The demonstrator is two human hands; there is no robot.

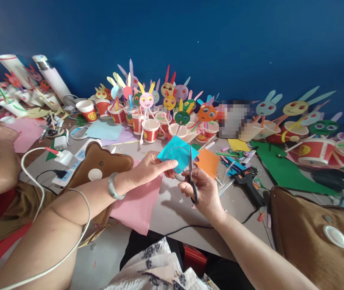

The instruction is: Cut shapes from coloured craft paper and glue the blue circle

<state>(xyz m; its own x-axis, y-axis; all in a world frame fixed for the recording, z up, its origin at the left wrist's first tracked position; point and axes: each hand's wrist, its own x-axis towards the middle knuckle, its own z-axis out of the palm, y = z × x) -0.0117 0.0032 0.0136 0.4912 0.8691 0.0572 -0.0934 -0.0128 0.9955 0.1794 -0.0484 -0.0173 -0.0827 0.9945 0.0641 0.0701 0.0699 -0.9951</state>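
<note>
A square of blue paper (176,151) with a curved line drawn on it is pinched in my left hand (150,166), thumb on top. My right hand (203,191) grips black-handled scissors (193,187), whose blades stand upright against the paper's right edge. How far the blades part is hard to make out. Just behind my right hand lies a piece of orange paper (208,162). Pink paper (140,201) spreads on the table below my left forearm.
Paper cups (151,131) with paper rabbit heads line the back by the blue wall. A black glue gun (250,187) lies right, near green paper (286,169) and a brown pouch (316,225). Left are a power strip (66,176), a white cable and a co-worker's arm (1,161).
</note>
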